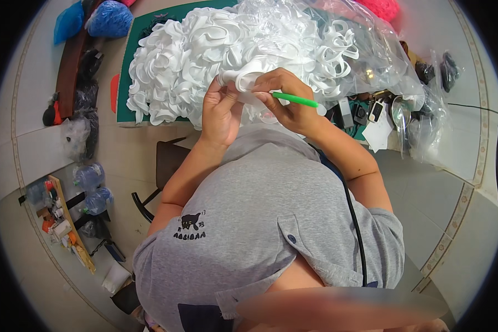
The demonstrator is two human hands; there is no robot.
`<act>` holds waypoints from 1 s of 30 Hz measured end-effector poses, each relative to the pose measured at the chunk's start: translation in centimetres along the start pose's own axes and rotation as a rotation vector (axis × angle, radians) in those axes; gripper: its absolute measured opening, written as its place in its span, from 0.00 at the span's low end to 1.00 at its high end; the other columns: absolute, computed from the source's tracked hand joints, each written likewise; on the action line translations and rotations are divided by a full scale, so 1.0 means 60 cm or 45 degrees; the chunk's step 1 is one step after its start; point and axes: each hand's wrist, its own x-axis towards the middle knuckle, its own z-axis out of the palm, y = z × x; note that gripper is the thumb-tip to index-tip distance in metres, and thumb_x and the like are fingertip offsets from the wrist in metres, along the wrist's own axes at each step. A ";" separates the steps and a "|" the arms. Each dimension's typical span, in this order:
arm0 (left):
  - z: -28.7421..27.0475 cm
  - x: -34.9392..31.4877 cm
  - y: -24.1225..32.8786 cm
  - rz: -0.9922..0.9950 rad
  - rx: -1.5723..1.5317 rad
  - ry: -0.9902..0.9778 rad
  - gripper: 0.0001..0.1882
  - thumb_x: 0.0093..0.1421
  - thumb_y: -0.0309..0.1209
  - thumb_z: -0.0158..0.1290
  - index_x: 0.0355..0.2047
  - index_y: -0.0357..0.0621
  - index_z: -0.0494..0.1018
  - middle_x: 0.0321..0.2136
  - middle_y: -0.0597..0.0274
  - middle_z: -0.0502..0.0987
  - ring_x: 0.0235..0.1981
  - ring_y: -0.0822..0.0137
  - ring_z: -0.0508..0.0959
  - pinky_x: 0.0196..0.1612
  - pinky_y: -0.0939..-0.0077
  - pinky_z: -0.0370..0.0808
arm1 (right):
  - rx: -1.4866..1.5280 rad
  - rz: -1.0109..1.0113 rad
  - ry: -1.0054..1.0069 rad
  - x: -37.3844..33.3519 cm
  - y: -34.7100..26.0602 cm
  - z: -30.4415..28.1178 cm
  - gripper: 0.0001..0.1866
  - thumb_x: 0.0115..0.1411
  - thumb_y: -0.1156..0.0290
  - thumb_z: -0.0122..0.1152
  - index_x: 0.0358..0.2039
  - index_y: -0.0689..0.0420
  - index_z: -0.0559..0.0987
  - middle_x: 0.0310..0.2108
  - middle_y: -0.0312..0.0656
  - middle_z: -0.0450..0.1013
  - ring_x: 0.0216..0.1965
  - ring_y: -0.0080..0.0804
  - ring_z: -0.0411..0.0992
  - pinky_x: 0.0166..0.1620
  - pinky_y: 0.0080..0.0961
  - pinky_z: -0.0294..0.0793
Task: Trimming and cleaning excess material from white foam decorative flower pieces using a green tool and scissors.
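Note:
My left hand [221, 113] pinches a white looped strip [249, 74] of soft-looking, smooth material between thumb and fingers. Close beside it, my right hand [290, 102] grips a slim tool with a bright green handle [296, 99]. The handle points to the right, away from the strip; its working tip is hidden by my fingers, so I cannot tell what kind it is. Right behind both hands a large heap of similar white curled strips [177, 66] covers much of the green-topped table [125, 99].
A clear plastic bag [376, 61] lies over the heap's right side. Chargers, a white paper [378, 133] and small items crowd the table's right end. On the left are a chair [169, 163], large water bottles [88, 177], a shelf of odds and ends and blue bags [109, 19].

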 end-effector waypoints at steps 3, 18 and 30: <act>0.001 0.000 -0.001 -0.006 0.026 0.071 0.09 0.62 0.25 0.48 0.42 0.44 0.71 0.39 0.67 0.75 0.42 0.73 0.72 0.49 0.74 0.67 | -0.079 -0.048 0.001 0.001 -0.001 -0.002 0.08 0.50 0.79 0.62 0.32 0.60 0.74 0.33 0.47 0.73 0.33 0.38 0.72 0.35 0.26 0.71; -0.062 0.009 0.038 -0.017 -0.394 0.348 0.13 0.55 0.17 0.46 0.42 0.38 0.68 0.42 0.59 0.71 0.49 0.65 0.69 0.59 0.62 0.61 | -0.512 -0.054 0.917 -0.016 0.155 -0.167 0.07 0.58 0.88 0.47 0.33 0.65 0.73 0.33 0.45 0.75 0.37 0.32 0.76 0.42 0.25 0.77; -0.049 0.025 0.046 -0.414 -1.041 -0.459 0.13 0.66 0.38 0.40 0.29 0.42 0.63 0.47 0.49 0.70 0.17 0.78 0.70 0.35 0.77 0.69 | 1.158 0.435 0.700 -0.015 0.093 -0.120 0.12 0.62 0.66 0.52 0.39 0.62 0.73 0.39 0.46 0.74 0.40 0.34 0.74 0.48 0.31 0.73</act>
